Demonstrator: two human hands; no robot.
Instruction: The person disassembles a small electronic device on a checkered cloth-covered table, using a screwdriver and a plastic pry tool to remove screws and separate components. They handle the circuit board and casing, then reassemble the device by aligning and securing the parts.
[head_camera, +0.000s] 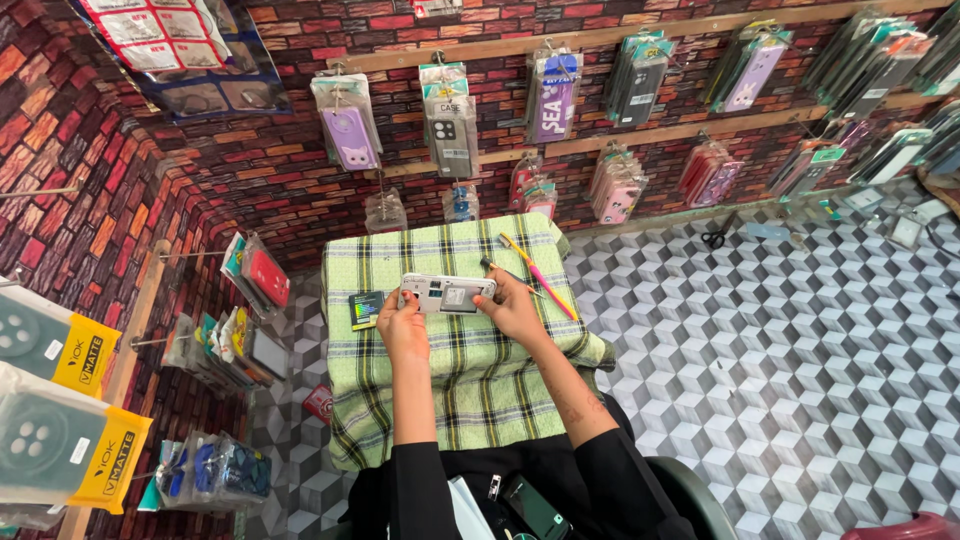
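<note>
Both of my hands hold a white phone (447, 293) lying face down, its back and camera block showing, just above a small table covered with a green checked cloth (450, 390). My left hand (402, 322) grips the phone's left end. My right hand (512, 306) grips its right end. A small dark square packet (366, 309) lies on the cloth left of my left hand. A pink and yellow stick-like tool (540, 276) and a dark pen-like tool (500, 270) lie on the cloth just beyond my right hand.
Phone cases in clear packets (448, 120) hang on rails along a brick-patterned wall (280, 160) behind and to the left. Scissors (714, 238) lie on the grey cube-patterned floor (800, 350) to the right. A dark phone (535, 508) rests in my lap.
</note>
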